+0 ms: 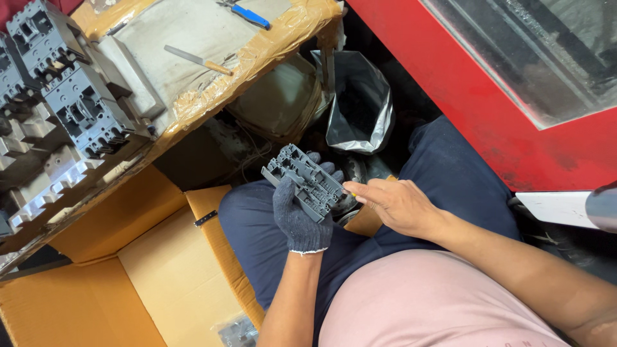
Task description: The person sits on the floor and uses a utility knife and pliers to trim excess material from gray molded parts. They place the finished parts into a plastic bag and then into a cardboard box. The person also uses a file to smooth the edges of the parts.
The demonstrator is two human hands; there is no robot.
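Holding: left hand (299, 222), gloved, had its grip closed around the grey plastic part (307, 182) over the lap.
Axis: part ran 10 to 4 o'clock.
Nearer hand: right hand (393, 205), bare, touched its 3 o'clock edge, fingers pinched; contents unclear.

Open brown cardboard box (160, 276) lower left; silver bag (360, 109) centre

A work table (270, 48) stands at the top left. Its top is wrapped in brown tape. On it lie a small knife with a wooden handle (198, 60), a blue tool (249, 16) and a bunch of gray plastic blocks (61, 96) packed close together.
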